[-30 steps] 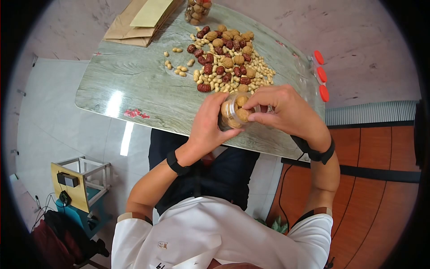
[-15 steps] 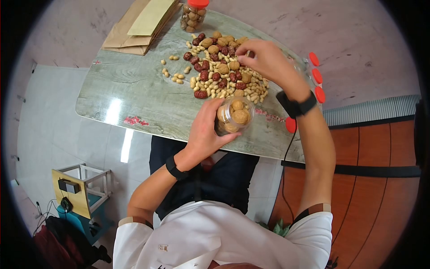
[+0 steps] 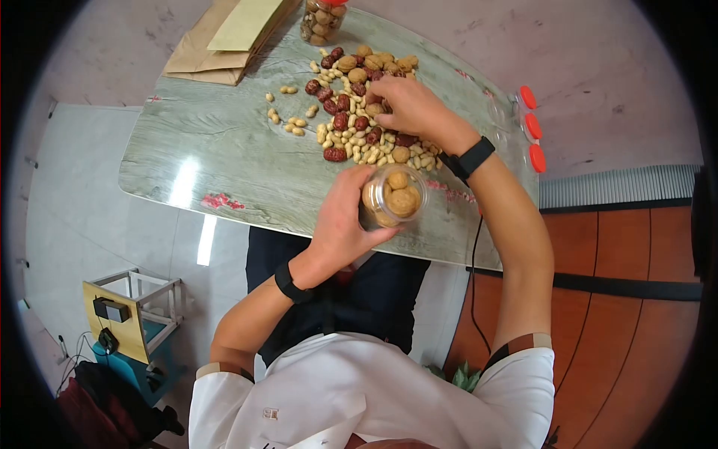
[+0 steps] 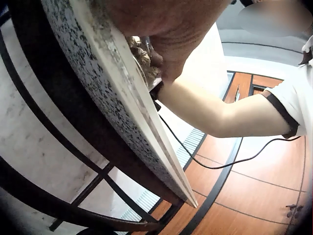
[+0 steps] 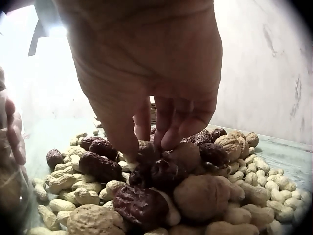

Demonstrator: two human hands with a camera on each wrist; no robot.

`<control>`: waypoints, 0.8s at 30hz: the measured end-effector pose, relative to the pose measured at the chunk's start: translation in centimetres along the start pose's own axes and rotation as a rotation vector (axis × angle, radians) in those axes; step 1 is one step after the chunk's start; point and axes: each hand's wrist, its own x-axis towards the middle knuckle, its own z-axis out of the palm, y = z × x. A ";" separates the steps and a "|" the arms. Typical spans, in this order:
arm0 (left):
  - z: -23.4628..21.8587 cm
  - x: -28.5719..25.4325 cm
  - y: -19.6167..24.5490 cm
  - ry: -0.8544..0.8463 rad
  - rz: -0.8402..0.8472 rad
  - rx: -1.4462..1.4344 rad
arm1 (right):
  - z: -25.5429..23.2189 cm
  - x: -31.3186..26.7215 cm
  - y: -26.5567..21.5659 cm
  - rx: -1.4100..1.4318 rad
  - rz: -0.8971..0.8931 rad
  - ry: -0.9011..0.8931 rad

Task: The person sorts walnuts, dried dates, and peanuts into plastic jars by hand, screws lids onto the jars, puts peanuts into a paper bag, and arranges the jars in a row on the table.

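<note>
My left hand (image 3: 340, 217) grips a clear plastic jar (image 3: 426, 193) near the table's front edge, thumb on the near side. Several walnuts (image 3: 402, 202) fill the jar up to its uncovered mouth, which tilts toward the head camera. Out over the mixed pile, my right hand (image 3: 415, 108) reaches down with its thumb and fingers around a walnut (image 3: 374, 110). In the right wrist view the fingertips are down among red dates (image 5: 139, 205), walnuts and peanuts (image 5: 61, 182). The left wrist view shows mostly the table's edge and the underside of a hand.
A red-lidded jar of walnuts (image 3: 320, 22) stands at the back. Brown paper bags (image 3: 206, 56) lie at the back left, with a pale yellow sheet (image 3: 243, 26) on them. Three clear jars with red lids (image 3: 532, 126) line the right edge. A few loose peanuts (image 3: 294, 129) lie left of the pile.
My right hand has left the jar's mouth, moved out to the pile, then shifted left and down onto a walnut there. The left hand still holds the jar in nearly the same place.
</note>
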 end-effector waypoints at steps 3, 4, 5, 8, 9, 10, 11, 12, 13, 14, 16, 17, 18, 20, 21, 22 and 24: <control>0.0 0.0 -0.4 0.025 0.020 -0.053 | 1.0 -0.2 -0.5 -0.043 0.012 0.074; -0.1 0.1 0.0 0.032 -0.004 -0.059 | 1.2 -0.2 -0.7 -0.047 0.035 0.087; 0.0 0.1 0.0 0.022 -0.001 -0.057 | 1.2 -0.2 -0.8 -0.051 0.055 0.101; -0.1 0.1 0.0 0.025 0.005 -0.020 | 0.4 -0.8 -1.0 -0.027 0.123 0.123; -0.1 0.1 0.0 0.023 0.007 -0.008 | -0.2 -1.1 -1.3 -0.023 0.151 0.164; -0.1 0.1 0.0 0.024 0.004 0.004 | -1.5 -1.8 -2.1 -0.022 0.149 0.162; -0.1 0.0 0.0 0.032 -0.001 0.006 | -3.1 -3.0 -3.0 0.199 0.223 0.229; -0.1 0.1 -0.1 0.034 0.013 0.017 | -4.6 -4.2 -3.9 0.421 0.296 0.291; 0.0 0.1 -0.2 0.038 0.026 0.027 | -5.5 -5.6 -4.7 0.537 0.219 0.334; 0.0 0.2 -0.2 0.047 0.019 0.027 | -6.3 -7.0 -5.4 0.654 0.145 0.378; 0.1 0.3 -0.1 0.022 0.024 0.013 | -7.5 -9.3 -7.1 0.635 0.065 0.337; 0.2 0.2 -0.2 0.019 0.023 0.010 | -7.7 -10.2 -7.7 0.614 -0.012 0.308; 0.2 0.2 -0.2 0.015 0.037 0.027 | -7.5 -10.8 -8.3 0.614 -0.005 0.311; 0.3 0.3 -0.2 0.005 0.060 0.042 | -6.9 -11.3 -9.4 0.412 -0.061 0.259; 0.3 0.3 -0.1 0.006 0.060 0.050 | -6.7 -11.4 -9.8 0.412 -0.058 0.263; 0.2 0.2 0.0 0.010 0.057 0.059 | -6.5 -11.5 -10.2 0.329 -0.087 0.287; 0.2 0.3 0.1 0.012 0.060 0.071 | -6.1 -11.5 -10.8 0.248 -0.120 0.308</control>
